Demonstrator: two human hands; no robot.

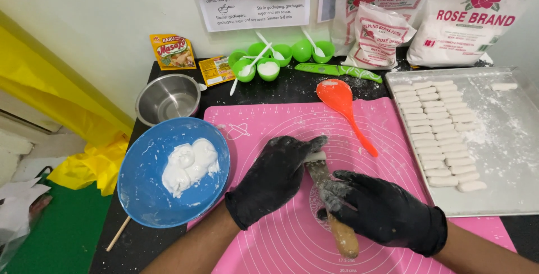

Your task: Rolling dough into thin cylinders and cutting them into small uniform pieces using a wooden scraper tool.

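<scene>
Both hands wear black gloves over a pink silicone mat [292, 117]. My left hand [272, 178] lies flat on the mat, its fingertips on a small white dough piece [315, 156]. My right hand [382, 209] grips a wooden-handled knife [343, 239], whose floured blade points up toward that dough piece. A blue bowl [140, 184] with a lump of white dough [188, 164] sits left of the mat.
A metal tray [505, 139] on the right holds several rows of cut white dough sticks. An orange spoon [339, 103] lies on the mat's top. Behind stand a steel pot [168, 99], green cups with spoons [268, 67], a green knife [337, 72] and flour bags [471, 16].
</scene>
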